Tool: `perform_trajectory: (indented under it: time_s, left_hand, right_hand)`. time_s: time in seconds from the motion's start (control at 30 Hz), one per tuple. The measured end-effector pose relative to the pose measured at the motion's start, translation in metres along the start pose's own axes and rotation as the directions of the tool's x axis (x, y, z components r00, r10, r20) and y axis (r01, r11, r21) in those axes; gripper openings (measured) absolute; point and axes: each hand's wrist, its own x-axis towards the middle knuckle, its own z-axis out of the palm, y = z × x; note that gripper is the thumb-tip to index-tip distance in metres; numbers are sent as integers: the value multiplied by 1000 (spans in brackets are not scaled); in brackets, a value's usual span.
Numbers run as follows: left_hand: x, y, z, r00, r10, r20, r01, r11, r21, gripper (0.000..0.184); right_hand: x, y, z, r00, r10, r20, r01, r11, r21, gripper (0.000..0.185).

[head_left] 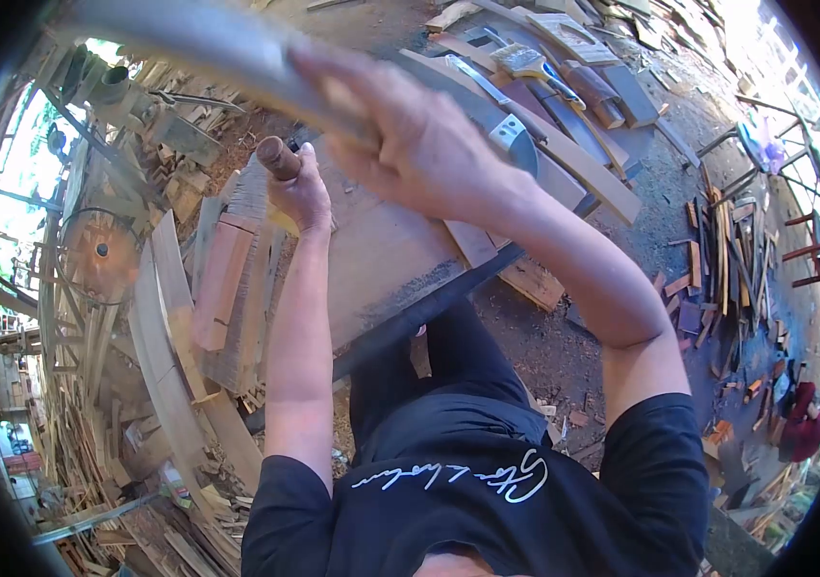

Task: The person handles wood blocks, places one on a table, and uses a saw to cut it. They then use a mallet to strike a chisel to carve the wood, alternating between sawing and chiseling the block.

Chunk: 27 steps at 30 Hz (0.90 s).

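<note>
My left hand (302, 197) is wrapped round an upright brown wooden chisel handle (279, 158); its blade is hidden. Raised close to the camera, my right hand (419, 154) grips a long pale bar (208, 62), smeared by motion, that reaches to the upper left. The bar's material and far end are unclear. Below both hands lies a broad wooden board (386, 255) with a dark edge toward my body.
At the upper right, a paintbrush (523, 62), a metal plate with holes (506, 132) and wooden pieces lie together. Reddish timber (227, 274) and long planks (155, 337) stand at left. Wood offcuts (722, 255) and a chair (766, 144) are at right.
</note>
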Motion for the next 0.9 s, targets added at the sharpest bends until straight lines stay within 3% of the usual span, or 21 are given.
perform_trajectory:
  time_s: [0.03,0.07,0.1,0.17,0.27,0.3,0.33,0.4,0.43,0.5,0.53,0.6,0.67,0.73,0.77,0.83,0.87,0.9]
  left_hand:
    - [-1,-4,0,999,35,-18,-35,999,-2,22]
    - [0,-18,-2,999,37,-18,-37,999,2,22]
    - [4,-32,-2,1000,11,-2,-11,1000,-19,21]
    - [8,-31,2,999,-37,3,37,999,-27,18]
    - [-4,7,0,998,-66,-3,66,997,-39,15]
    - [0,-4,-1,1000,5,-9,-5,1000,-24,14]
    - [0,-9,1,1000,5,-4,-5,1000,-24,14]
    - [0,-18,1,961,272,-44,-270,962,46,15]
    - [1,-24,2,961,274,-45,-272,961,47,15]
    - [6,-32,5,987,117,-114,-128,987,-94,16]
    - [7,-25,6,987,126,-103,-136,986,-99,16]
    - [1,-9,0,995,-95,-10,94,994,-58,16]
    - [-2,-6,-3,995,-98,-18,98,995,3,16]
    - [-1,-1,1,999,-47,-20,46,997,-67,16]
    - [1,-6,3,999,-45,-20,44,997,-70,16]
    - [4,-19,1,983,176,-56,-176,984,-3,17]
    - [2,-17,-1,982,178,-65,-178,984,-2,17]
    - [-2,-14,1,996,72,-61,-77,994,-82,17]
  right_hand:
    - [-12,10,6,923,157,350,-139,987,-78,63]
    - [-15,13,6,707,308,636,-235,951,-199,66]
    - [-16,17,4,713,316,626,-246,949,-199,66]
    - [-1,17,-9,844,159,513,18,946,-322,65]
    - [30,-8,-13,986,-71,148,85,993,-88,62]
    - [39,-17,-13,992,-124,2,124,992,-17,62]
    - [38,-18,-9,993,-121,0,121,992,-20,62]
    - [27,-21,1,977,-119,-179,126,992,28,64]
    - [14,-20,-2,952,122,282,-114,992,-44,67]
    - [-26,29,37,856,205,474,-202,978,-59,60]
    - [-18,32,33,863,210,460,-204,977,-64,60]
    - [4,28,17,916,126,382,-36,972,-234,61]
    - [34,0,-1,946,135,293,-125,991,-52,56]
    - [55,-20,-1,995,-15,-102,17,1000,22,59]
    - [50,-22,-1,994,-18,-103,20,1000,20,59]
    - [30,-21,1,994,15,-107,2,988,152,60]
    - [7,1,19,958,132,254,-151,987,53,63]
    - [-14,22,32,784,262,563,-253,963,-96,65]
